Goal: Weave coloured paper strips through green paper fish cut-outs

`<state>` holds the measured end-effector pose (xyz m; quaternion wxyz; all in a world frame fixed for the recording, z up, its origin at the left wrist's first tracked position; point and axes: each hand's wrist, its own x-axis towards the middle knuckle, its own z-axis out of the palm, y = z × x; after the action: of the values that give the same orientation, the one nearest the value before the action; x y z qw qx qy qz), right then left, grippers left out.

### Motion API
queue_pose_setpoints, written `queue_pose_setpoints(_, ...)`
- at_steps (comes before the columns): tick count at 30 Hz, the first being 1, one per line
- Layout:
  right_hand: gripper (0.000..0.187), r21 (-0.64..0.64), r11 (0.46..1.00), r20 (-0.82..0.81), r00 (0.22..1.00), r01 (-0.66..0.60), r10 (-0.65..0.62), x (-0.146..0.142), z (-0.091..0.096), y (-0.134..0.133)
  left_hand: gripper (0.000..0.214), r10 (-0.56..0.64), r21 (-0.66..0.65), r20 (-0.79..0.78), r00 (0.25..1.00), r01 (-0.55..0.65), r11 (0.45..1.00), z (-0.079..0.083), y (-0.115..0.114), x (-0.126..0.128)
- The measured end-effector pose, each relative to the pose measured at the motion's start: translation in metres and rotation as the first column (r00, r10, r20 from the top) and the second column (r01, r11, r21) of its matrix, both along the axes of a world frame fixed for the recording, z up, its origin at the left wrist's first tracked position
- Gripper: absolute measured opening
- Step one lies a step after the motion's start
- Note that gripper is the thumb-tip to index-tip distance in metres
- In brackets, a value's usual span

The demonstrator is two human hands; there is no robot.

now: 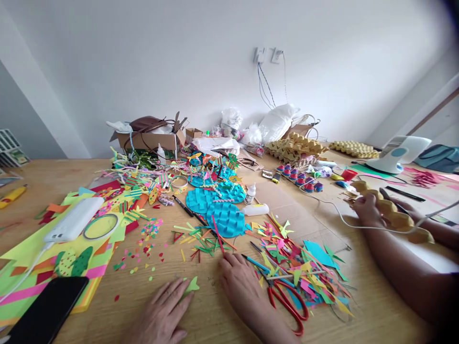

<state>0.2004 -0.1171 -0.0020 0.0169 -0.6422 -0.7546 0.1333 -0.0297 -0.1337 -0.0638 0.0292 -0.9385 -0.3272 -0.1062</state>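
Note:
My left hand (pixel 163 310) lies flat on the wooden table (pixel 201 315), fingers stretched out, with its fingertips resting on a small green paper scrap (pixel 191 285). My right hand (pixel 242 286) also lies on the table with fingers extended; its fingertips touch the near end of a thin red paper strip (pixel 218 236). Red-handled scissors (pixel 287 303) lie just right of my right hand, on a heap of coloured paper scraps (pixel 304 267). Blue woven paper discs (pixel 225 220) sit beyond both hands.
Another person's hands (pixel 369 210) at the right hold a yellow egg-carton strip (pixel 390 210). A black phone (pixel 46 310) and white power bank (pixel 73 220) lie on coloured paper sheets at the left. Glue bottles (pixel 251 193), cardboard boxes (pixel 150 138), egg cartons (pixel 296 145) and bags crowd the back.

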Motion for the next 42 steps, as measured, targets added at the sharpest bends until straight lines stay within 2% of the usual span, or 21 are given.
queue_pose_setpoints(5, 0.029, 0.012, 1.000, -0.008, 1.000, -0.015, 0.015, 0.001, -0.006, 0.012, 0.059, -0.045, -0.020, -0.033, 0.998, 0.044, 0.999, 0.004, 0.003, 0.003)
queue_pose_setpoints(11, 0.024, 0.063, 0.997, -0.064, 0.997, -0.035, 0.039, 0.007, -0.004, 0.022, 0.059, -0.083, -0.075, 0.040, 0.996, 0.086, 0.993, 0.009, 0.009, 0.001)
queue_pose_setpoints(16, 0.024, 0.157, 0.983, -0.181, 0.976, -0.092, 0.120, -0.002, 0.008, 0.024, 0.050, 0.026, -0.006, 0.156, 0.987, -0.025, 1.000, 0.004, 0.013, -0.003)
queue_pose_setpoints(20, 0.021, 0.113, 0.983, -0.221, 0.961, -0.145, 0.167, -0.012, 0.006, 0.020, 0.037, 0.122, -0.033, 0.276, 0.953, -0.117, 0.993, 0.004, 0.017, -0.007)
queue_pose_setpoints(27, 0.015, -0.032, 0.969, -0.189, 0.953, -0.246, 0.236, -0.029, -0.007, 0.005, 0.029, 0.125, -0.121, 0.277, 0.953, -0.094, 0.988, 0.012, 0.015, -0.005)
queue_pose_setpoints(34, 0.016, -0.018, 0.965, -0.165, 0.952, -0.263, 0.257, -0.038, -0.010, 0.002, 0.026, 0.170, -0.172, 0.255, 0.952, -0.128, 0.977, 0.015, 0.021, 0.001)
queue_pose_setpoints(42, 0.019, 0.012, 0.978, -0.217, 0.954, -0.210, 0.207, -0.038, -0.023, 0.001, 0.030, 0.188, -0.141, 0.240, 0.952, -0.157, 0.977, 0.014, 0.024, 0.011)
